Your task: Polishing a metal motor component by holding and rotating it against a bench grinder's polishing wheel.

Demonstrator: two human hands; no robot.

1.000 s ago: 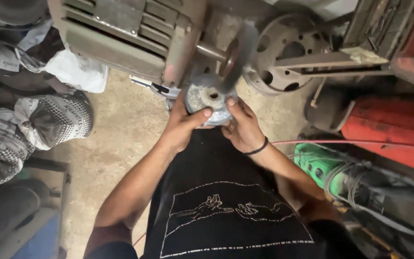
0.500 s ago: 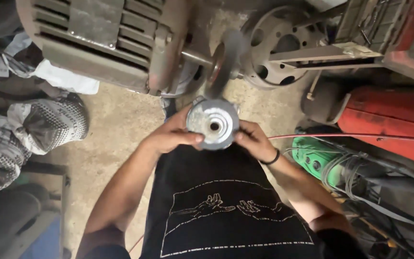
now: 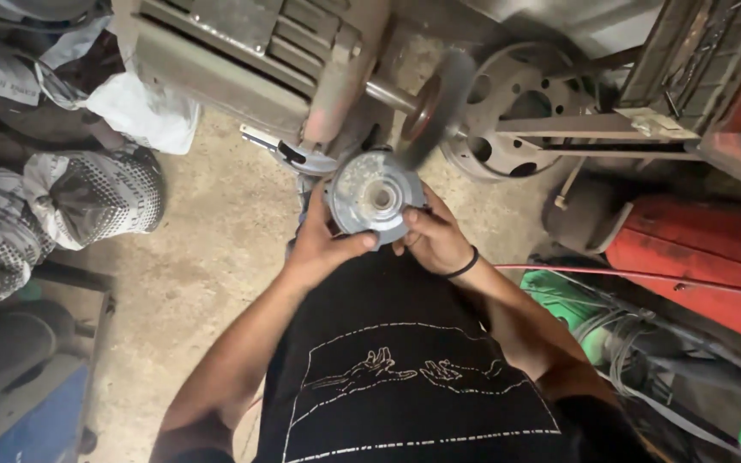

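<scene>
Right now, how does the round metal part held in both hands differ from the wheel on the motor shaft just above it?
The round metal part is sharp in view, while the wheel is blurred, as if spinning. The part faces the camera flat, showing its centre hole; the wheel shows obliquely. The left hand and right hand grip the part; the wheel sits on the motor shaft. Both are round and greyish.

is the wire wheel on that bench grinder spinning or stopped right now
Spinning, it seems: the wire wheel on the motor's shaft is smeared into a blur, while the round metal part held beside it and the motor housing look sharp.
</scene>
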